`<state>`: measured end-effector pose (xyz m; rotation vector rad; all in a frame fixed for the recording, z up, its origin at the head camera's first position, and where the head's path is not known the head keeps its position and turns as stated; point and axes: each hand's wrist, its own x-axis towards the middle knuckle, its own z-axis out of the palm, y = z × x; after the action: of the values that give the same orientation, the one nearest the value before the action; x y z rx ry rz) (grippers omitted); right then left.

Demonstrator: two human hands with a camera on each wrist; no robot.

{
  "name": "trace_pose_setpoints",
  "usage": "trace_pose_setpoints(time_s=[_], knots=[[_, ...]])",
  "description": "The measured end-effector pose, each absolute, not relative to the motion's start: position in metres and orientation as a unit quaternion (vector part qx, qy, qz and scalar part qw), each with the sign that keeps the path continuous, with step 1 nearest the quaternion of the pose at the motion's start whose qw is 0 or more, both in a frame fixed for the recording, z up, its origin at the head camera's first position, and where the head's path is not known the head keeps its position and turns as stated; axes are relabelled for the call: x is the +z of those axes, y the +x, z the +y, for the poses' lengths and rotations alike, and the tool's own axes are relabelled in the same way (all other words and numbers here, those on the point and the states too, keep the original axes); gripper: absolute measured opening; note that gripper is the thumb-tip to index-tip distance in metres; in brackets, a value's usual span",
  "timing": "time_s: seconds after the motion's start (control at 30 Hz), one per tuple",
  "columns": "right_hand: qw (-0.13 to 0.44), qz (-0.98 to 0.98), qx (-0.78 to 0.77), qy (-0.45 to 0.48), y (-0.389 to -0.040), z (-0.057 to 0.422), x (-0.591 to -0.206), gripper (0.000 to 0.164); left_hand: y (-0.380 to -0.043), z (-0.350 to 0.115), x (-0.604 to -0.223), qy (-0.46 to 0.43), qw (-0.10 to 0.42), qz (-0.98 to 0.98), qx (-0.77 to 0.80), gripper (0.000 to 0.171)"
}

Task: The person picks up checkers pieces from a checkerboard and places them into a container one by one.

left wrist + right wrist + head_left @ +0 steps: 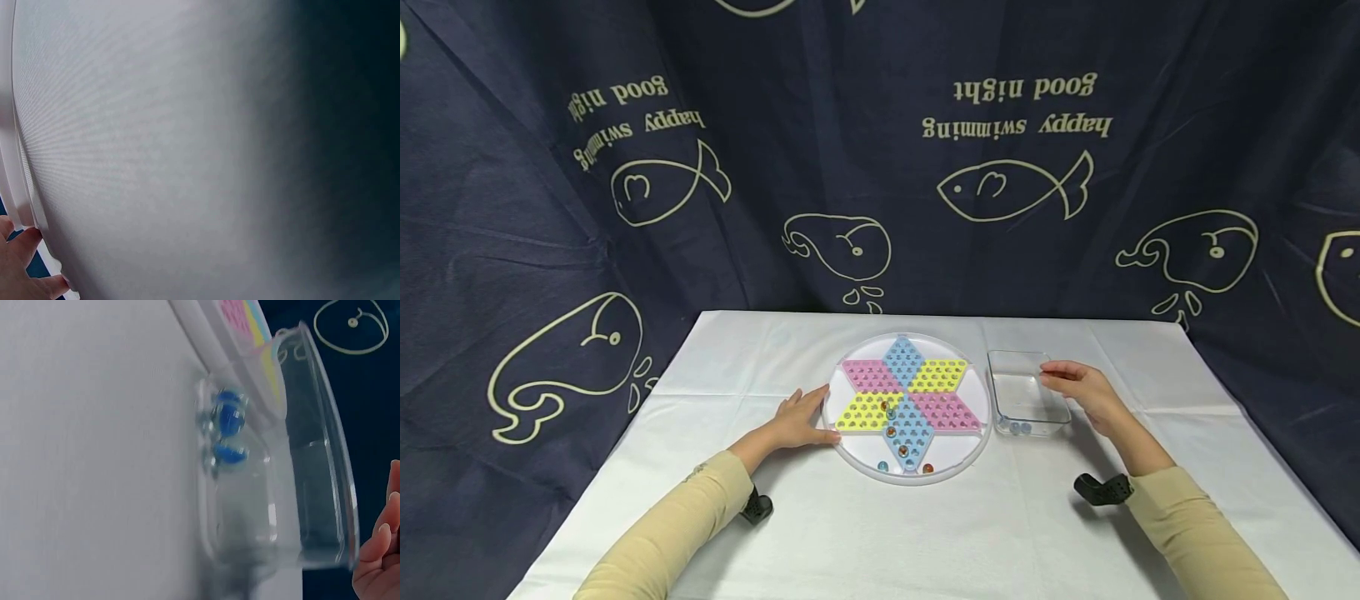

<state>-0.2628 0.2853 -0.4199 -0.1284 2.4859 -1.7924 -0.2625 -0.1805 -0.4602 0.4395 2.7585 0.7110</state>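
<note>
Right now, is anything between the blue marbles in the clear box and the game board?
Yes, the clear box itself: its left wall stands between the blue marbles and the game board. I see nothing else in the narrow gap between box and board.

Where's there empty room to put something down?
One bare patch: the white cloth between the sleeves, in front of the Chinese checkers board. Another lies beyond the left hand, left of the board. Crowded: between board and clear box, only a thin gap.
</note>
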Motion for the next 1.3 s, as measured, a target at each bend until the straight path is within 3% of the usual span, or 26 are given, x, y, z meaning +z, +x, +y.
trace_pose_setpoints(time_s=[0.43,0.7,1.3], knots=[[0.047,0.784,-0.613,-0.089,-0.262,0.249,-0.408,0.014,-0.263,-0.179,-0.459,0.144,0.128,0.947,0.257,0.099],[0.062,0.795,-0.596,-0.098,-0.269,0.217,-0.409,0.049,-0.264,-0.179,-0.459,0.145,0.127,0.948,0.254,0.099],[0.081,0.775,-0.616,-0.115,-0.275,0.160,-0.425,0.046,-0.261,-0.178,-0.459,0.147,0.125,0.949,0.248,0.099]])
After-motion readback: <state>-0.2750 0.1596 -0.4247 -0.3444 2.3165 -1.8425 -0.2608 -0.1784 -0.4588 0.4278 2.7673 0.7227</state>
